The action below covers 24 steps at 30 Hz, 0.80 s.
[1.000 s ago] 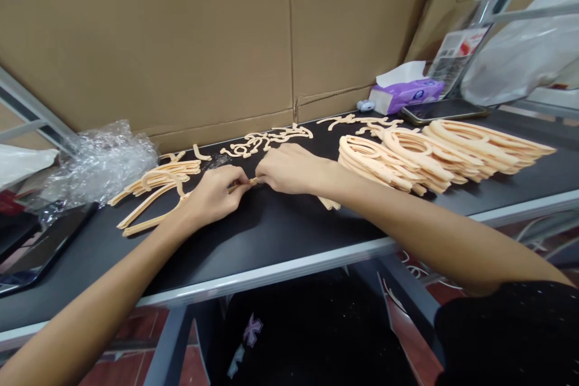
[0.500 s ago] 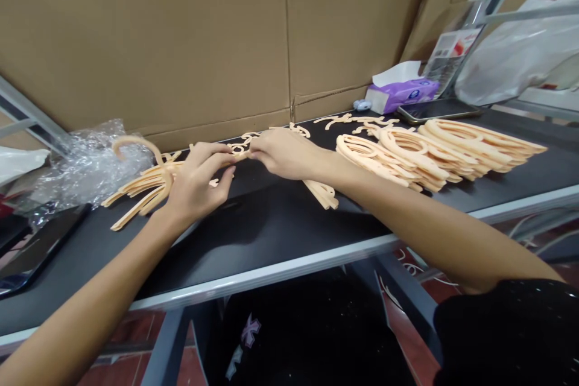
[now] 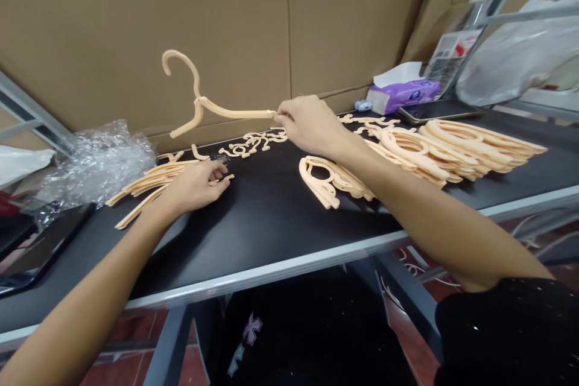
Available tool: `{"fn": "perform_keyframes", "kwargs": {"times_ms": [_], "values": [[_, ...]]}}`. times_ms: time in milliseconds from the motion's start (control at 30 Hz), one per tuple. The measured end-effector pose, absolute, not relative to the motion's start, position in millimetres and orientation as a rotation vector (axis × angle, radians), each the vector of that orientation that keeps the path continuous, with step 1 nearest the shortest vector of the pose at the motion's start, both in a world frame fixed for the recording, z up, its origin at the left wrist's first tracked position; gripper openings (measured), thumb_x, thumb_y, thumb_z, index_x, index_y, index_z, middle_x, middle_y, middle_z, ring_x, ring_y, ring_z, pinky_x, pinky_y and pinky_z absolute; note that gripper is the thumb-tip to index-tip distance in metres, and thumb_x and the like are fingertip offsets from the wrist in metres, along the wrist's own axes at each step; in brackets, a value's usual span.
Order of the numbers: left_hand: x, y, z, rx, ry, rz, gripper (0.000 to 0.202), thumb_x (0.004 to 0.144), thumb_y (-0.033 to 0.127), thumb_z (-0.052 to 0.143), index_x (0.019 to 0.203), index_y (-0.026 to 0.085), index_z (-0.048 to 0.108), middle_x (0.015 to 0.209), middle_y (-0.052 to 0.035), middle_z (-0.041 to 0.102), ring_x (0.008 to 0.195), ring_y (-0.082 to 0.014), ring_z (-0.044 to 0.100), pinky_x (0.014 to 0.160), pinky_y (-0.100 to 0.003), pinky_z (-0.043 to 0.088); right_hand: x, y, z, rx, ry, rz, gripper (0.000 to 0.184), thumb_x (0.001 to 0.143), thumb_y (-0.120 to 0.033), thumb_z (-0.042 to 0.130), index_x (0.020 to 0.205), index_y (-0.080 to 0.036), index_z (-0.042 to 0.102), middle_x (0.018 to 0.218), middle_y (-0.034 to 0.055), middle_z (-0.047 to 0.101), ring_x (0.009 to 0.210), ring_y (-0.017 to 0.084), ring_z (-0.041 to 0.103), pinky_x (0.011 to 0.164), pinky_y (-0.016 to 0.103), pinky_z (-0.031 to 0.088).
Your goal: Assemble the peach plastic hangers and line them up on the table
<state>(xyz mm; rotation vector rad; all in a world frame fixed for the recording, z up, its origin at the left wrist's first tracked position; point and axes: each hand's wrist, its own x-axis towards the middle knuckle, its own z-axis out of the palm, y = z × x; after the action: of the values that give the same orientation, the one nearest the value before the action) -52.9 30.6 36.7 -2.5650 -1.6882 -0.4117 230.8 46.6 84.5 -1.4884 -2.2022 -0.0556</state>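
Observation:
My right hand [image 3: 310, 125] pinches one arm of a peach plastic hanger [image 3: 199, 102] and holds it up in the air before the cardboard wall, hook to the left. My left hand [image 3: 194, 184] rests on the black table [image 3: 253, 235] with fingers loosely curled, touching a small peach offcut [image 3: 222, 179]. It lies beside a pile of hangers [image 3: 151, 184] at the left. Small trimmed scraps [image 3: 253, 142] lie at the back of the table.
Stacks of peach ring-shaped frames [image 3: 434, 154] fill the right of the table; a smaller stack [image 3: 332, 181] lies under my right forearm. Crumpled clear plastic [image 3: 97, 160] sits at the left, a purple tissue pack [image 3: 402, 91] and a phone [image 3: 436, 110] at the back right.
My right hand has lifted the hanger up and to the right, off the table. My left hand has let go of it and dropped to the table by the small offcut.

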Motion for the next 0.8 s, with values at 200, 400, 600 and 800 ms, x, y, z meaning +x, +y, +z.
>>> {"fn": "perform_keyframes", "kwargs": {"times_ms": [200,400,600,800], "values": [[-65.4,36.7,41.0,-2.562,-1.665,-0.449,0.024,0.081,0.037,0.058,0.084,0.026,0.079,0.089,-0.0047,0.082,0.085,-0.0277,0.075,0.083,-0.035,0.056,237.7,51.7,81.6,-1.523,-2.238,-0.128,0.045,0.107,-0.028,0.038,0.126,-0.015,0.076,0.119,0.0175,0.075,0.11,0.031,0.068,0.095,0.041,0.047],[-67.5,32.6,50.4,-2.378,-1.815,-0.705,0.029,0.091,0.034,0.055,0.1,0.024,0.081,0.098,-0.0064,0.082,0.093,-0.0293,0.076,0.093,-0.04,0.055,245.5,55.3,81.8,-1.563,-2.228,-0.19,0.046,0.109,-0.034,0.038,0.128,-0.014,0.076,0.116,0.0193,0.075,0.108,0.033,0.068,0.093,0.043,0.05],[-67.1,25.1,65.5,-2.283,-2.139,-1.258,0.024,0.095,0.024,0.064,0.113,0.014,0.076,0.098,-0.0066,0.077,0.079,-0.0189,0.072,0.076,-0.031,0.054,251.3,56.8,83.1,-1.573,-2.222,-0.203,0.044,0.108,-0.032,0.04,0.127,-0.014,0.076,0.113,0.02,0.076,0.105,0.032,0.07,0.091,0.043,0.051],[-61.7,23.3,67.3,-2.269,-2.323,-1.632,0.025,0.079,0.018,0.083,0.102,0.011,0.075,0.086,-0.0043,0.075,0.076,-0.0169,0.071,0.086,-0.037,0.057,250.6,55.4,83.4,-1.57,-2.217,-0.202,0.043,0.106,-0.03,0.041,0.125,-0.015,0.077,0.115,0.0194,0.076,0.105,0.033,0.069,0.091,0.043,0.05]]}}
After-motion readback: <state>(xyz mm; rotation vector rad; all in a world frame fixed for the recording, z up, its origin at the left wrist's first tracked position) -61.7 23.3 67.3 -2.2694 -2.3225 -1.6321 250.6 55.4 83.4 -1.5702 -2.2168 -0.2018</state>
